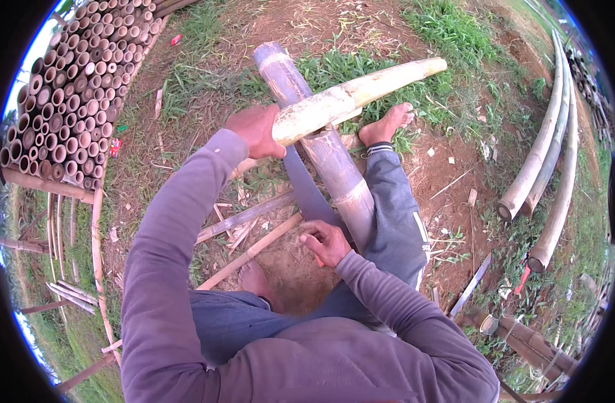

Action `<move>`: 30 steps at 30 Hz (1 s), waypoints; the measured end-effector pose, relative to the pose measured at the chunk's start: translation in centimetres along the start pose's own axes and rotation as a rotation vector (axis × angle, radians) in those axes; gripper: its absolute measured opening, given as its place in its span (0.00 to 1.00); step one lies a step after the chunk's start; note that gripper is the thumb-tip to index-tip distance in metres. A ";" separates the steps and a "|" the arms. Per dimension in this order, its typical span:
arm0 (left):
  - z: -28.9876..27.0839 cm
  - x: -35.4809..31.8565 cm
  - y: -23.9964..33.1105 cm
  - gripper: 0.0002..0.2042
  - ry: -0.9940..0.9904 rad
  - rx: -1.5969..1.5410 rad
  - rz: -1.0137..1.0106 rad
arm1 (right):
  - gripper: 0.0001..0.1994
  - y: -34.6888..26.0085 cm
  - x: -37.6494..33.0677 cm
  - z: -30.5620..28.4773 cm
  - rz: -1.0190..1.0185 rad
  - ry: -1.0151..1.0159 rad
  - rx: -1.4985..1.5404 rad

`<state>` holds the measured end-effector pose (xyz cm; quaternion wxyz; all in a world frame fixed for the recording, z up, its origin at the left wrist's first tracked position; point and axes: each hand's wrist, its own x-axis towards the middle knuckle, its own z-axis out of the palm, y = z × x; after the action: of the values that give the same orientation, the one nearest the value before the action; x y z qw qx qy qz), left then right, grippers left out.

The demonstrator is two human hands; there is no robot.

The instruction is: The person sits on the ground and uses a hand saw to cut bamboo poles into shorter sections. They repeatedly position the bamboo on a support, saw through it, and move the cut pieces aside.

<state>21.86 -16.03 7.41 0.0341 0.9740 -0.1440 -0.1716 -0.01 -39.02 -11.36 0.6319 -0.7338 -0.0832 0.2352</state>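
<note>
A pale, cream-coloured bamboo pole rests across a thicker grey-purple bamboo log on the ground. My left hand is closed over the near left end of the pale pole. In my right hand, near my knees, is a handsaw; only a bit of its orange handle shows beneath the fingers. The saw's dark blade slants up along the log's left side, its upper end at the pale pole close to my left hand. Whether the teeth touch the bamboo is hidden.
Stacked cut bamboo tubes fill a rack at the left. Bamboo strips lie by my bare foot. At the right are long bamboo poles, a long knife and a tied bamboo bar.
</note>
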 end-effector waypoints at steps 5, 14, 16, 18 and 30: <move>-3.7 -15.8 -9.7 0.47 0.119 0.118 -0.027 | 0.24 -2.9 4.9 -3.0 0.038 0.277 0.401; 8.5 -42.0 -25.6 0.46 0.237 0.381 -0.643 | 0.22 -4.5 4.8 0.8 0.021 0.100 0.142; 13.1 -44.9 -28.6 0.45 0.198 0.406 -0.830 | 0.21 -3.2 3.7 1.5 0.043 0.064 0.051; 17.8 -44.7 -28.2 0.43 0.331 0.331 -1.039 | 0.21 -1.1 2.7 2.2 0.059 0.016 -0.111; 36.2 -31.3 -17.3 0.37 0.305 -0.139 -0.498 | 0.21 1.0 3.8 7.0 0.013 -0.158 -0.666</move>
<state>-14.14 9.04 -18.43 0.0787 0.9892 0.1181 -0.0357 -0.06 -31.39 -13.89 0.3478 -0.8798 -0.1997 0.2554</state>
